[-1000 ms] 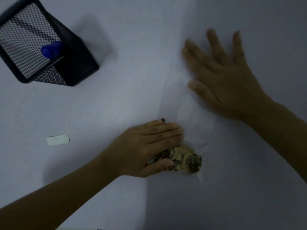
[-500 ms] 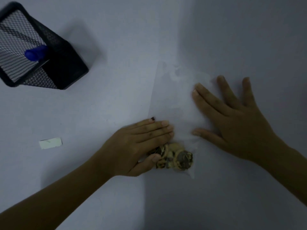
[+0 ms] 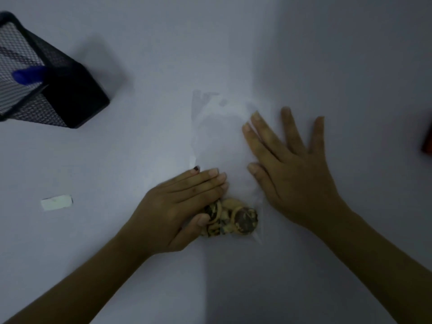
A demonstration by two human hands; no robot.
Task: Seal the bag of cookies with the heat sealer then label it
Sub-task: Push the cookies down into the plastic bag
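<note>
The pale counter (image 3: 117, 242) fills the view, dimly lit. At its far left stands one black mesh holder (image 3: 53, 90), tilted in the view, with one blue-capped pen (image 3: 28, 74) inside it. One clear plastic bag (image 3: 217, 132) lies flat near the middle, its open end pointing far and its near end bulging with a small cluster of cookies (image 3: 231, 218), too bunched to count. The right hand (image 3: 289, 174) lies palm-down on the bag's right side, fingers (image 3: 261, 134) spread and flat, grasping nothing. The left hand (image 3: 177, 206) rests on the bag's near left part, its fingers straight and together across the plastic, thumb touching the cookies; it presses rather than grips. One small white label (image 3: 56, 202) lies on the counter well left of the hands; no writing on it can be read. A sliver of something orange (image 3: 427, 141) shows at the right edge.
</note>
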